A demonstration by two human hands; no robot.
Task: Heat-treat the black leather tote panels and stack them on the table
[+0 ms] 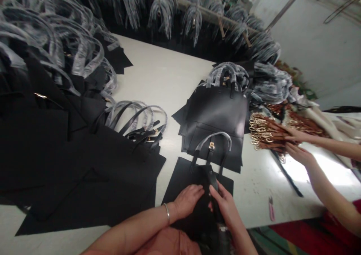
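Observation:
A black bag panel (179, 178) lies in front of me, with a plastic-wrapped handle (216, 134) and a black strap with a gold clasp (211, 146) at its top edge. My left hand (188, 200) rests on this panel, fingers lying over its surface and nothing visibly held. Just right of it, my right hand (225, 206) is wrapped round a dark elongated tool (213, 185), whose upper end reaches the base of the strap. The tool's exact kind is unclear against the black material.
Black panels with wrapped handles are piled at the left (98, 164). More panels (217, 108) lie beyond mine. At the right, another person's hands (300, 151) touch brown straps with gold rings (262, 131). Pink-handled snips (271, 210) lie near the table edge.

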